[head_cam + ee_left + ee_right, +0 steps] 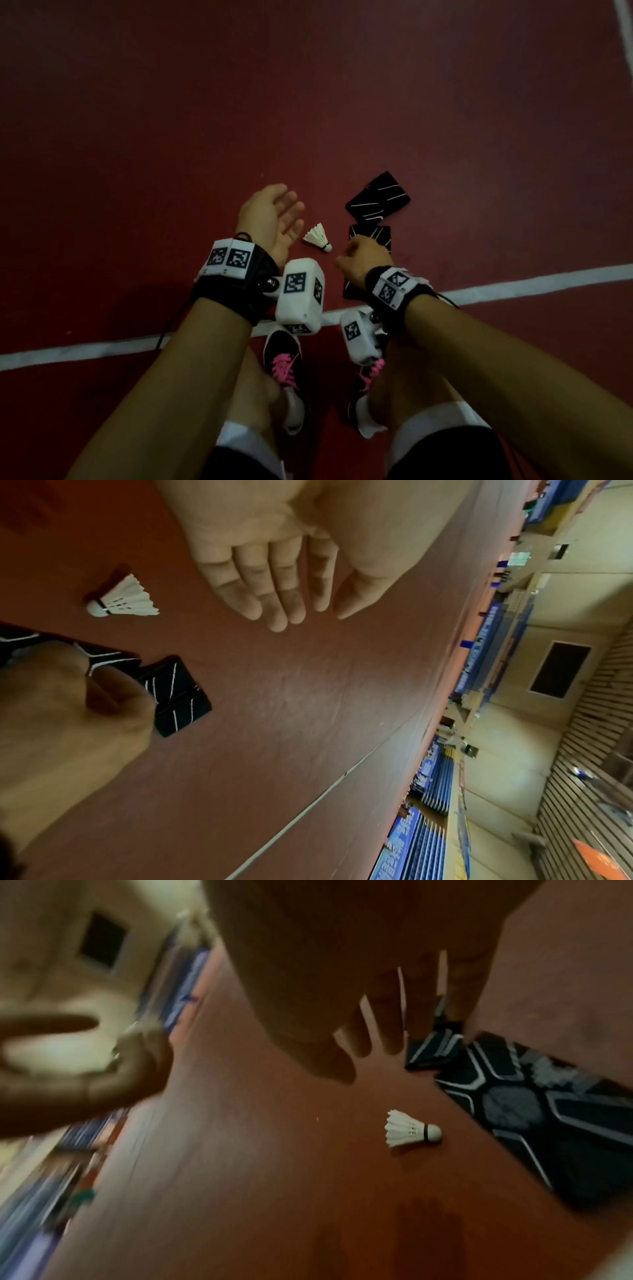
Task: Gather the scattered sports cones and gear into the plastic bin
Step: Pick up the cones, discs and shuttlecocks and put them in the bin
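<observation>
A white feather shuttlecock (318, 238) (120, 599) (411, 1129) lies on the red court floor between my hands. My left hand (291, 219) (301, 615) hovers just left of it, palm turned inward, fingers straight, holding nothing. Two black cloth bands with white stripes lie to the right. The far band (378, 197) (178, 696) (431, 1047) lies free. The longer near band (371, 234) (548, 1118) runs under my right hand (359, 253) (369, 1042). That hand hangs over it with fingers pointing down, loosely bent, nothing in them. No bin or cones show.
A white court line (513, 284) crosses the floor just behind my wrists. My feet in black shoes with pink laces (284, 363) stand below it. Blue court-side boards (438, 777) and a wall lie far off.
</observation>
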{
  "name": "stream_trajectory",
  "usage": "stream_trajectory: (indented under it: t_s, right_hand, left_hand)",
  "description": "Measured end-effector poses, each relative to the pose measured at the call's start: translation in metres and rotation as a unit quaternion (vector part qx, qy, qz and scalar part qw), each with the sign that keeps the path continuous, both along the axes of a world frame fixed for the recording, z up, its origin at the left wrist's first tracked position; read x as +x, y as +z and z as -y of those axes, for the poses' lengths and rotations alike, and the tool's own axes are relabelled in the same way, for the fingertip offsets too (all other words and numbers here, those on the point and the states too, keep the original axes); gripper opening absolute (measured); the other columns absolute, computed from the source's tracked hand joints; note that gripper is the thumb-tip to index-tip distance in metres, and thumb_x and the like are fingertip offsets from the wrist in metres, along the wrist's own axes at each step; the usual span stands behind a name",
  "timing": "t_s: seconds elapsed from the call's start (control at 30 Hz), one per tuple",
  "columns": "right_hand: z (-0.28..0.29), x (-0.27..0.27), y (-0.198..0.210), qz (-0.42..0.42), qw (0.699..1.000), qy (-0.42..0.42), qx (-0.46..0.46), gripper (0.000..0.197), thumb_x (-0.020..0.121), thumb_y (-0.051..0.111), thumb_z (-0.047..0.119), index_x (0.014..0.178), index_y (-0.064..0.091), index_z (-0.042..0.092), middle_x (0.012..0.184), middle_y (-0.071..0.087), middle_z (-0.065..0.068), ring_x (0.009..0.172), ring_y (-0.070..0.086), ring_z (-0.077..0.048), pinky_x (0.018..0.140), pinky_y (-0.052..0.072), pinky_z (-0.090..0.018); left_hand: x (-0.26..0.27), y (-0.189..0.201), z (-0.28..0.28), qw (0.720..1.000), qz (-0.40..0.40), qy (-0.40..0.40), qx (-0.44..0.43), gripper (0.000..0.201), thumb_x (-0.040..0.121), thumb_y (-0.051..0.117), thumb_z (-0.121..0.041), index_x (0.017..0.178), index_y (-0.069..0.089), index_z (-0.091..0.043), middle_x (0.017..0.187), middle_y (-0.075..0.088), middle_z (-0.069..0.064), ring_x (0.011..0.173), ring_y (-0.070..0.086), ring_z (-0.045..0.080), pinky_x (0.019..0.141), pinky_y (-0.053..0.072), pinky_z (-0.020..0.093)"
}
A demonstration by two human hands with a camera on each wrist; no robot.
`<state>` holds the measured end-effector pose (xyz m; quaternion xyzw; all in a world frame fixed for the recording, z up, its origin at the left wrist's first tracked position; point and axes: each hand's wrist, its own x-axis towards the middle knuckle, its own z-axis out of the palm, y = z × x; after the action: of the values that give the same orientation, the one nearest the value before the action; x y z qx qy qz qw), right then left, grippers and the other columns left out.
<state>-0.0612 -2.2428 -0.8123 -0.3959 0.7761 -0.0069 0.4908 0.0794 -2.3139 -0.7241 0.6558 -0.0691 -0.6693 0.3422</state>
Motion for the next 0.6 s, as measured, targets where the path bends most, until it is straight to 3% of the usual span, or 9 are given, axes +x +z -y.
stream_trajectory:
  t_s: [0.1, 0.2, 0.33, 0.4, 0.47, 0.53, 0.6]
  right_hand:
    - [0.022, 0.004, -0.072, -0.064, 0.987, 0.148, -0.009, 0.026, 0.083, 0.061, 0.029, 0.105, 0.059, 0.016, 0.101, 0.062, -0.004, 0.093, 0.061, -0.026, 0.080, 0.054, -0.036]
    - [0.045, 0.013, -0.133, -0.056, 0.973, 0.226, 0.001, 0.032, 0.084, 0.061, 0.030, 0.111, 0.056, 0.013, 0.107, 0.064, -0.009, 0.090, 0.061, -0.027, 0.071, 0.050, -0.032]
    - [0.077, 0.041, -0.188, -0.051, 0.958, 0.282, 0.009, 0.051, 0.090, 0.061, 0.029, 0.135, 0.042, 0.015, 0.116, 0.062, -0.016, 0.098, 0.062, -0.033, 0.074, 0.050, -0.035]
    - [0.088, 0.051, -0.207, -0.073, 0.950, 0.304, 0.015, 0.066, 0.093, 0.057, 0.025, 0.150, 0.026, 0.023, 0.119, 0.062, -0.016, 0.101, 0.063, -0.034, 0.079, 0.052, -0.039]
    - [0.097, 0.052, -0.222, -0.088, 0.945, 0.314, 0.024, 0.075, 0.092, 0.059, 0.024, 0.154, 0.016, 0.028, 0.121, 0.062, -0.015, 0.102, 0.063, -0.034, 0.081, 0.052, -0.039]
    - [0.103, 0.044, -0.229, -0.081, 0.939, 0.333, 0.027, 0.065, 0.093, 0.060, 0.027, 0.150, 0.027, 0.023, 0.123, 0.061, -0.014, 0.103, 0.062, -0.033, 0.077, 0.049, -0.034]
    - [0.100, 0.034, -0.232, -0.086, 0.927, 0.365, 0.012, 0.044, 0.095, 0.057, 0.031, 0.135, 0.044, 0.019, 0.119, 0.063, -0.014, 0.093, 0.061, -0.031, 0.071, 0.045, -0.031]
  left_hand:
    - [-0.002, -0.062, 0.005, 0.999, 0.008, -0.027, -0.024, 0.008, 0.091, 0.057, -0.020, 0.098, 0.062, -0.020, 0.087, 0.068, -0.003, 0.077, 0.066, 0.014, 0.067, 0.048, 0.028]
    - [0.000, -0.101, 0.015, 0.997, 0.042, -0.053, -0.032, 0.007, 0.091, 0.058, -0.021, 0.096, 0.062, -0.022, 0.087, 0.065, -0.004, 0.076, 0.065, 0.013, 0.065, 0.047, 0.027]
    - [-0.008, -0.103, 0.043, 0.985, 0.070, -0.103, -0.122, 0.003, 0.090, 0.059, -0.022, 0.093, 0.059, -0.023, 0.084, 0.057, -0.007, 0.078, 0.061, 0.013, 0.061, 0.045, 0.028]
    - [-0.014, -0.097, 0.052, 0.970, 0.084, -0.139, -0.182, 0.002, 0.088, 0.062, -0.027, 0.087, 0.061, -0.026, 0.084, 0.059, -0.009, 0.085, 0.063, 0.015, 0.064, 0.047, 0.030]
    - [-0.011, -0.097, 0.055, 0.958, 0.110, -0.167, -0.205, 0.004, 0.086, 0.063, -0.032, 0.085, 0.063, -0.028, 0.086, 0.061, -0.011, 0.091, 0.065, 0.015, 0.067, 0.049, 0.030]
    - [-0.005, -0.100, 0.056, 0.951, 0.115, -0.188, -0.218, 0.009, 0.081, 0.063, -0.037, 0.086, 0.064, -0.030, 0.092, 0.064, -0.011, 0.094, 0.066, 0.015, 0.068, 0.050, 0.031]
    - [-0.002, -0.101, 0.054, 0.949, 0.112, -0.200, -0.215, 0.017, 0.073, 0.063, -0.042, 0.086, 0.064, -0.030, 0.095, 0.065, -0.011, 0.095, 0.067, 0.015, 0.068, 0.051, 0.031]
